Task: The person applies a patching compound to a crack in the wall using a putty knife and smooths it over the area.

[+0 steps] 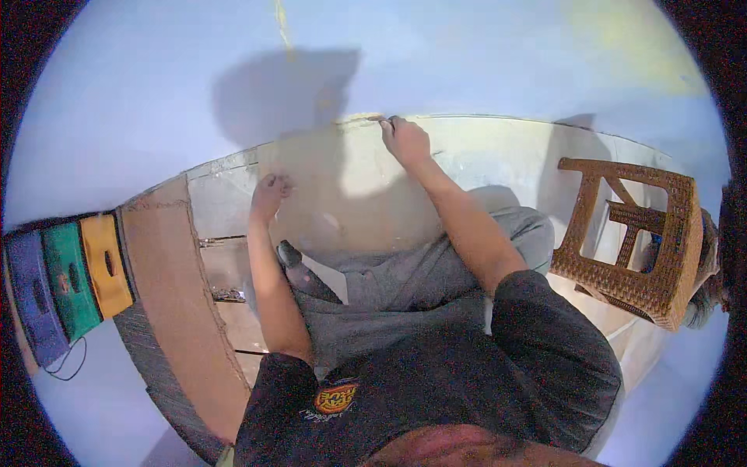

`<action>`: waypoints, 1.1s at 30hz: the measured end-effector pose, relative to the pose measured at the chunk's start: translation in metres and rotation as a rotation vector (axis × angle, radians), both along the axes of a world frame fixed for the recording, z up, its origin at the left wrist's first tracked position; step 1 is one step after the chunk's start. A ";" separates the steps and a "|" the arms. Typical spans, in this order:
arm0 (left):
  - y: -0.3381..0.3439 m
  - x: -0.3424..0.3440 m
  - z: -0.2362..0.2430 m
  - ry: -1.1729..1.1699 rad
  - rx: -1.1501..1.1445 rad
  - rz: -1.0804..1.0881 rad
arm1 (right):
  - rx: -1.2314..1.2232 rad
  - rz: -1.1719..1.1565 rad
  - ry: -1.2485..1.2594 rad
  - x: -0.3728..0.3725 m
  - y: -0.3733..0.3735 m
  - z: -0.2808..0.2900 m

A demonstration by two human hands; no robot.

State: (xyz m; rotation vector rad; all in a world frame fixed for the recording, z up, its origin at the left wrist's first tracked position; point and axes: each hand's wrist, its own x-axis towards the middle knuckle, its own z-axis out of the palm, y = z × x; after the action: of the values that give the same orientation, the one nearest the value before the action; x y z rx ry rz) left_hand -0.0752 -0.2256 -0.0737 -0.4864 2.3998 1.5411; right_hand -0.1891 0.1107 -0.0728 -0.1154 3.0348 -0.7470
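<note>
My right hand (405, 142) is closed at the seam where the pale blue wall (482, 62) meets the light floor (459, 148). A small, thin, dark-tipped thing shows at its fingertips, too small to name. Beside the hand, a rough yellowish strip (358, 118) runs along the seam. Lower and to the left, my left hand (269, 196) hangs over the floor near my bent leg, its fingers curled in. Whether it holds anything is hidden.
A brown woven-pattern plastic stool (572, 210) lies tipped at the right. Along the left runs a brown cardboard strip (167, 272), with thin metal tools (226, 295) beside it. Blue, green and yellow panels (107, 265) with slots stand far left, near a black cable (74, 370).
</note>
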 end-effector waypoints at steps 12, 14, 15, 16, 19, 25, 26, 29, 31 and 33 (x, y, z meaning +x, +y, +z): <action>-0.002 0.000 -0.004 -0.029 0.110 0.011 | -0.004 0.027 0.111 -0.002 -0.002 0.005; -0.001 0.001 -0.003 -0.010 0.131 0.013 | -0.004 0.039 0.115 -0.002 -0.003 0.007; 0.000 0.003 -0.001 -0.017 0.154 0.027 | -0.005 0.045 0.116 -0.002 -0.004 0.010; 0.001 0.004 0.001 -0.023 0.177 0.041 | 0.057 0.068 0.150 -0.001 -0.004 0.012; 0.012 -0.005 0.010 -0.067 0.084 0.016 | 0.052 0.014 0.136 -0.003 0.002 0.005; 0.017 0.000 0.016 0.021 0.053 0.008 | -0.006 0.035 0.167 0.001 0.000 0.017; 0.011 0.001 0.014 0.015 0.069 0.010 | -0.009 0.043 0.141 0.000 -0.002 0.019; 0.004 0.004 0.013 -0.003 0.036 0.013 | 0.017 0.051 0.134 0.000 -0.008 0.025; 0.010 0.002 0.021 -0.017 -0.095 0.009 | 0.002 0.035 0.118 0.001 -0.008 0.029; 0.008 0.000 0.014 -0.037 -0.032 -0.003 | 0.038 0.053 0.136 -0.002 -0.004 0.025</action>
State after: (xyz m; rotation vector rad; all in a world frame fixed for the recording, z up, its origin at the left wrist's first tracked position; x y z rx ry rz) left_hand -0.0749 -0.2174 -0.0592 -0.5128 2.3995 1.4810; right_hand -0.1915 0.1067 -0.0474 -0.2560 3.1577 -0.7052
